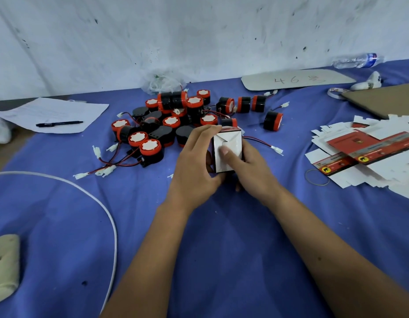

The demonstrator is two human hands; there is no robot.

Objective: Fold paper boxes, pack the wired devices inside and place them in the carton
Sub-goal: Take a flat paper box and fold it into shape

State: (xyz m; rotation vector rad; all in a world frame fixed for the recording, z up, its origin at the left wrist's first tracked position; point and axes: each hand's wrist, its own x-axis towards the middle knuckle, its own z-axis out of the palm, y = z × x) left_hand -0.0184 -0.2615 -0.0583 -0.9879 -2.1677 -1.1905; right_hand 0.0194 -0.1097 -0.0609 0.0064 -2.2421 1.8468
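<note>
At the far left we see a sheet of paper (54, 114) with a black pen (59, 123) on it and a white cable (93, 198) curving over the blue worktop (61, 226), then the heap of black-and-red wired devices (167, 125) beyond our hands. In the middle, just in front of that heap, we hold the small white paper box (227, 152) above the worktop: our left hand (196, 164) has its fingers (205, 131) curled round the box's left side, and our right hand (251, 168) grips the right side with its thumb pressing the folded flaps. Right of the box a red-and-black lead with a white connector (277, 149) lies on the cloth, and further right we see a rubber band (317, 177) just beside a stack of flat unfolded boxes (364, 154).
</note>
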